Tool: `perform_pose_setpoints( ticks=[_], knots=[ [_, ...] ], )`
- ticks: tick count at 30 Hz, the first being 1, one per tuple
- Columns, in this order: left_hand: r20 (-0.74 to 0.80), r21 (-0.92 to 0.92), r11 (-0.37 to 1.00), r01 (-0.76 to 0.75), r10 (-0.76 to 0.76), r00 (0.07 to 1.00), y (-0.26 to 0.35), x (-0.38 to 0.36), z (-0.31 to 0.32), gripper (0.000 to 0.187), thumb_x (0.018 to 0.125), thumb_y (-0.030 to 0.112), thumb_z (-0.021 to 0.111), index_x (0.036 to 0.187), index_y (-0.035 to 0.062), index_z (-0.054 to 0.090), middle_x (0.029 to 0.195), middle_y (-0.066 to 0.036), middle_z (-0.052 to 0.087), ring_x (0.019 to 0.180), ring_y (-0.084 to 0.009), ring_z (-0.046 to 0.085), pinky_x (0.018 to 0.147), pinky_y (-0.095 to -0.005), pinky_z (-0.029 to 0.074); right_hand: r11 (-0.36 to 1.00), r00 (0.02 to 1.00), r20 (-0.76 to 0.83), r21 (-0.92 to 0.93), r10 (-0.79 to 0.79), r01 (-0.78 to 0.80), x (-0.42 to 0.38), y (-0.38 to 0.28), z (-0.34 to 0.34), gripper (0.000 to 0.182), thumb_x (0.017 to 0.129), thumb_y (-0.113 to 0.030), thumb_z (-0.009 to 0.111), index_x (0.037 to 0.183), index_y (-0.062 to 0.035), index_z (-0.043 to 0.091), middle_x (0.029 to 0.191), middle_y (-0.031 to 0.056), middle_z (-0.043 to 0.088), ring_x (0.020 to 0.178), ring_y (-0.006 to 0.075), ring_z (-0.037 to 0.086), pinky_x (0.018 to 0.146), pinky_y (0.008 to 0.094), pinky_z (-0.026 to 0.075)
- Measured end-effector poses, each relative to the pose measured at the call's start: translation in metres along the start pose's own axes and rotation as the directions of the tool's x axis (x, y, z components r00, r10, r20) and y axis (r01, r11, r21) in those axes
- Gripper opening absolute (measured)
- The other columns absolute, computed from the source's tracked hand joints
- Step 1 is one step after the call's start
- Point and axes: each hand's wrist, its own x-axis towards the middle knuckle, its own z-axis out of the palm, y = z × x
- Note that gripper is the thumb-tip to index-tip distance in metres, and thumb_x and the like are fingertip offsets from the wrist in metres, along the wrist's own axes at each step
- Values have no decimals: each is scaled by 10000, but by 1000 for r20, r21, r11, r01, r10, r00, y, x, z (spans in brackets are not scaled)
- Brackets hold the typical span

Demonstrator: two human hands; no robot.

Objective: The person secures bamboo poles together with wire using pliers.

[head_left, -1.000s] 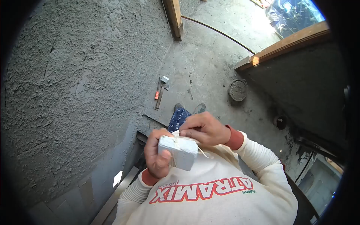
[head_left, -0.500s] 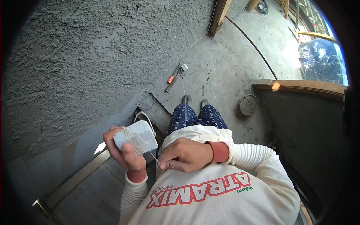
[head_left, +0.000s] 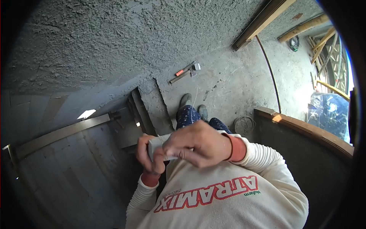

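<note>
My left hand (head_left: pixel 150 154) is closed around a pale block (head_left: pixel 155 144) with light string wound about it. Across the block's near side lies my right hand (head_left: pixel 200 144), its fingers pinched together and covering part of the block. The string between those fingers is mostly hidden. A thin length of string (head_left: pixel 196 97) hangs in front of my legs towards the floor. Beyond my feet lie an orange-handled tool (head_left: pixel 180 72), a small pale block (head_left: pixel 196 66) and a narrow brown bar (head_left: pixel 180 77).
A round bucket (head_left: pixel 244 125) stands right of my feet. At the right, a wood-topped wall (head_left: pixel 305 129) runs beside blue plastic sheeting (head_left: pixel 328 110). A rough plastered wall (head_left: pixel 95 42) fills the upper left. Beside my left foot is a stepped edge (head_left: pixel 164 101).
My right hand has moved up and over the block, now hiding much of it. My left hand and the block have shifted right. The head view has turned, showing more on the left.
</note>
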Motion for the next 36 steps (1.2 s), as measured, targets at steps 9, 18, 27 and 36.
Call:
perform_pose_setpoints(
  ticks=[9, 18, 27, 36],
  knots=[
    [-368, -99, 981, 170, -194, 909, 29, -20, 1, 398, 905, 376, 591, 982, -9, 529, 850, -85, 503, 754, -193, 484, 681, -327, 415, 991, 912, 409, 119, 2, -56, -25, -15, 33, 107, 964, -125, 631, 960, -38, 693, 881, 157, 712, 839, 356, 705, 736, 442, 552],
    [-643, -242, 970, 0, -161, 749, 51, -13, -11, 453, 921, 390, 636, 1046, -26, 506, 927, -87, 502, 816, -161, 493, 731, -313, 428, 987, 857, 514, 144, -20, -64, -28, -5, 57, 89, 948, -37, 637, 995, 23, 682, 883, 182, 710, 856, 342, 718, 743, 421, 554],
    [-575, -338, 926, -172, -59, 816, 68, -40, -20, 575, 920, 492, 560, 1072, -59, 501, 935, -119, 509, 833, -207, 526, 747, -339, 445, 1000, 924, 383, -15, 25, -21, -20, 23, 70, 90, 956, -94, 617, 966, -36, 685, 888, 147, 723, 844, 372, 709, 732, 455, 558],
    [-367, -469, 882, -42, -151, 918, 62, -75, -22, 567, 923, 510, 626, 1025, -39, 532, 893, -106, 506, 740, -181, 514, 665, -349, 434, 999, 938, 343, -29, 44, -36, 4, 22, 58, 141, 991, -151, 613, 979, -26, 678, 885, 165, 705, 843, 381, 696, 696, 448, 537]
  ],
)
